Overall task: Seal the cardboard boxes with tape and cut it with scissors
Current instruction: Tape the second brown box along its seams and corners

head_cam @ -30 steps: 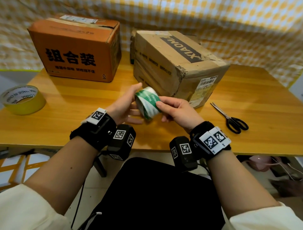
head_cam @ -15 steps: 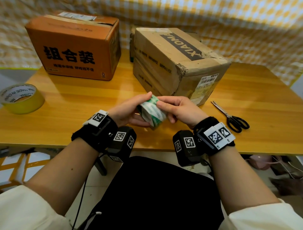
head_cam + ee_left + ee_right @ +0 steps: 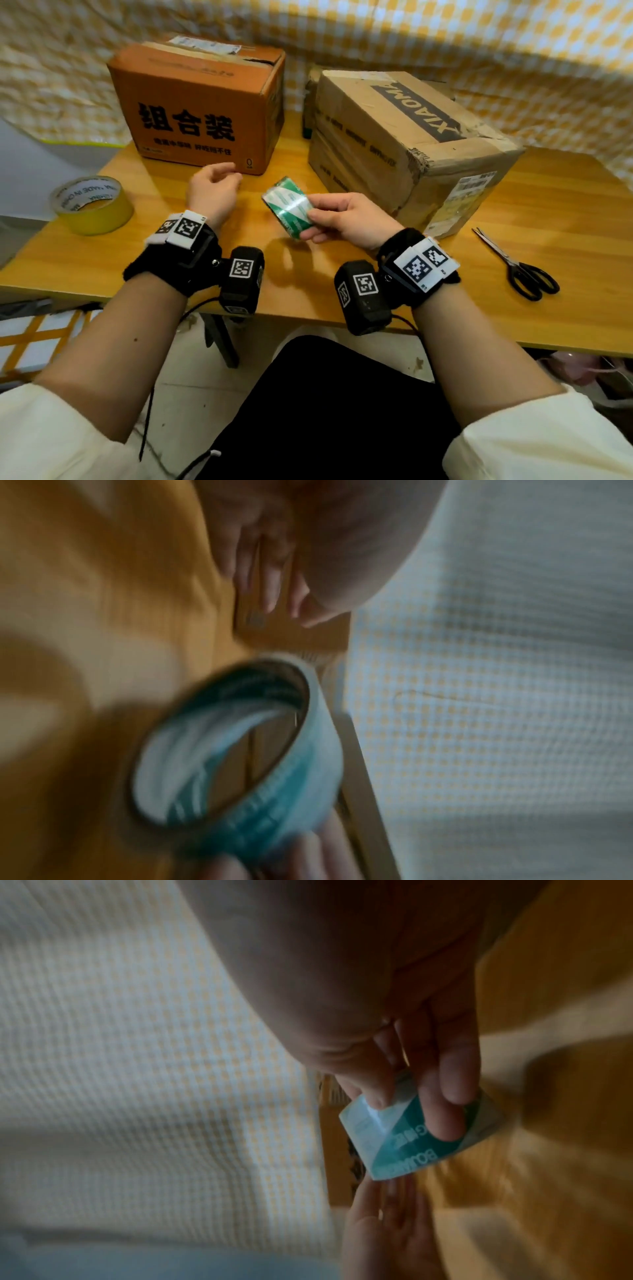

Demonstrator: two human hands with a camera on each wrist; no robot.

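My right hand [image 3: 310, 222] pinches a green-and-white tape roll [image 3: 289, 205] by its rim, just above the wooden table [image 3: 342, 291]. The right wrist view shows thumb and fingers clamped on the roll [image 3: 421, 1137]. My left hand [image 3: 222, 178] holds nothing, fingers loosely curled, left of the roll and just in front of the orange box [image 3: 202, 102]. The roll [image 3: 232, 753] shows blurred in the left wrist view. A brown Xiaomi box [image 3: 404, 137] stands behind my right hand. Black-handled scissors [image 3: 517, 267] lie closed at the right.
A wider yellow tape roll [image 3: 90, 204] lies flat near the table's left edge. A yellow-checked cloth [image 3: 445, 41] hangs behind both boxes. The table's front edge runs just under my wrists.
My left hand has let go of the green tape roll and moved left and forward toward the orange box. The right hand alone now holds the roll.
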